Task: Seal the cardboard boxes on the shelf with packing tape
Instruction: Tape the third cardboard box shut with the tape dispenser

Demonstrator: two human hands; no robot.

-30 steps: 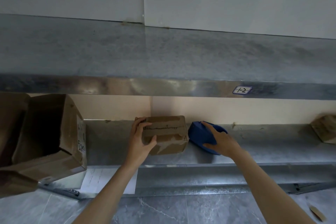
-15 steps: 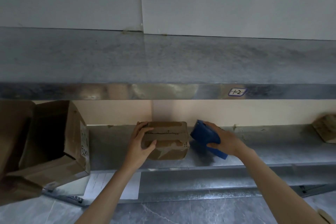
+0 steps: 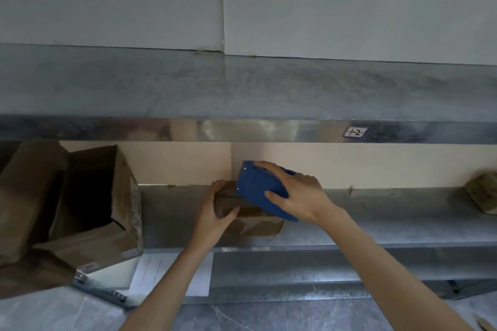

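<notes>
A small brown cardboard box (image 3: 252, 224) sits on the lower metal shelf (image 3: 376, 226) near its front edge. My left hand (image 3: 215, 217) grips the box's left end, thumb across the front face. My right hand (image 3: 298, 196) holds a blue tape dispenser (image 3: 256, 188) over the top of the box, covering most of the lid. The tape itself is hidden under the dispenser.
Large open cardboard boxes (image 3: 91, 212) lie tipped on their sides at the left of the shelf. Another small box (image 3: 482, 193) rests at the far right. The upper shelf (image 3: 242, 94) overhangs, with a label (image 3: 355, 132) on its front lip. A white paper sheet (image 3: 172, 271) lies below.
My right hand has lifted the blue dispenser from the shelf beside the box and brought it left onto the box's top. My left hand has kept its hold.
</notes>
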